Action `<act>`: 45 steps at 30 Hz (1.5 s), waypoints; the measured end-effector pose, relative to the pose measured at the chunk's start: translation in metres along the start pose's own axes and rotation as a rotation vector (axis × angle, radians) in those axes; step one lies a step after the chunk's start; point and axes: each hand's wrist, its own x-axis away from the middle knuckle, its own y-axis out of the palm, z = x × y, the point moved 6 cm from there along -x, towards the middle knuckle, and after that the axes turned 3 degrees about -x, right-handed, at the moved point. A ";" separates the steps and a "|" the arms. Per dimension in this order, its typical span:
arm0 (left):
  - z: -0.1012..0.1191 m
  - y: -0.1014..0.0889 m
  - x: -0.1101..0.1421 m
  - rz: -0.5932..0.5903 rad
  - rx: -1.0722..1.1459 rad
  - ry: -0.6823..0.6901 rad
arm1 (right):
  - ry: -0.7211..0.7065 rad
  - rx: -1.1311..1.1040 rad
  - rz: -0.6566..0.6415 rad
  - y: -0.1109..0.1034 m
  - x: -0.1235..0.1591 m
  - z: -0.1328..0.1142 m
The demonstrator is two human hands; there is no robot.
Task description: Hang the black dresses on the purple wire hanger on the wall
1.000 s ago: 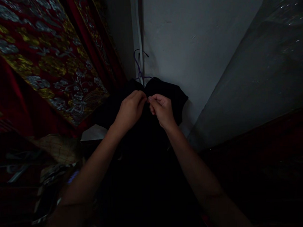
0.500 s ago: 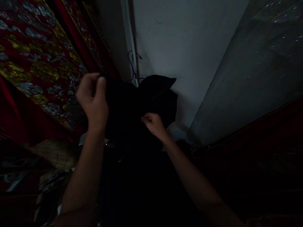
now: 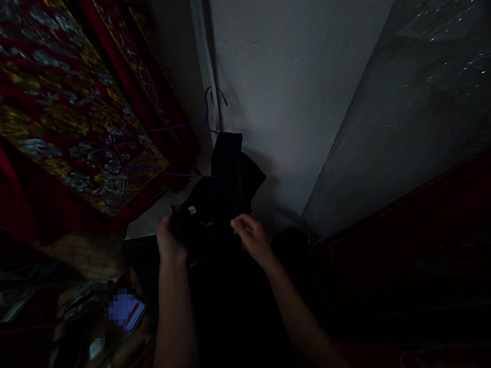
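A black garment [image 3: 229,174], its exact kind lost in the dark, hangs partly on a purple wire hanger [image 3: 165,128]. The hanger's left side is bare; cloth still covers its right end. My left hand [image 3: 172,241] is closed around the garment's left edge, close to a small white label [image 3: 191,210]. Further right, my right hand [image 3: 250,233] pinches at the garment's front, thumb and fingers together. The lower part of the garment merges into the dark.
Red cloth with gold and silver embroidery [image 3: 65,93] hangs at the left. Behind the hanger are a pale wall [image 3: 290,86] and a thin vertical strip [image 3: 209,51]. Clear plastic sheeting [image 3: 419,76] hangs right. A lit phone [image 3: 127,310] shows at lower left.
My left hand has come down and slightly right, drawing the garment off the hanger's left side, which is now exposed. My right hand sits a little lower. The lit phone has come into view.
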 end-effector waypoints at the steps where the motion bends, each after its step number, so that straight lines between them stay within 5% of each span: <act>1: 0.004 0.012 0.006 -0.033 0.050 -0.002 | -0.041 0.022 0.002 -0.001 0.001 -0.004; 3: 0.017 0.039 0.020 -0.158 0.050 0.049 | -0.126 0.039 -0.059 0.004 0.005 -0.015; 6: 0.037 0.073 0.044 -0.338 -0.245 0.256 | -0.188 -0.002 -0.203 0.019 0.009 -0.029; 10: 0.038 0.087 0.055 -0.432 -0.532 0.489 | -0.116 -0.003 -0.222 0.015 0.002 -0.035; 15: -0.021 0.077 0.047 -0.826 -0.498 0.157 | -0.005 0.136 -0.321 -0.015 -0.024 -0.052; 18: -0.042 0.062 0.043 -0.992 -0.616 0.051 | -0.237 0.174 -0.195 -0.037 -0.057 -0.087; 21: -0.028 0.038 0.024 -0.912 -0.817 0.152 | -0.450 0.142 0.015 -0.049 -0.097 -0.107; 26: -0.001 -0.011 -0.012 -0.856 -1.147 0.110 | -0.154 0.295 0.008 -0.044 -0.148 -0.068; 31: 0.036 -0.043 -0.049 -0.659 -1.260 0.289 | -0.253 0.458 0.081 -0.064 -0.144 -0.075; 36: 0.094 -0.009 -0.068 -0.367 -1.124 0.599 | -0.259 0.394 0.057 -0.066 -0.129 -0.095; 39: 0.118 0.027 -0.080 -0.295 -0.981 0.734 | -0.197 0.330 -0.092 -0.050 -0.112 -0.094; 42: 0.126 0.047 -0.104 -0.307 -0.893 0.764 | -0.291 0.290 -0.201 -0.044 -0.096 -0.100; 45: 0.123 0.049 -0.127 -0.352 -0.924 0.728 | -0.525 0.283 0.075 -0.082 -0.096 -0.118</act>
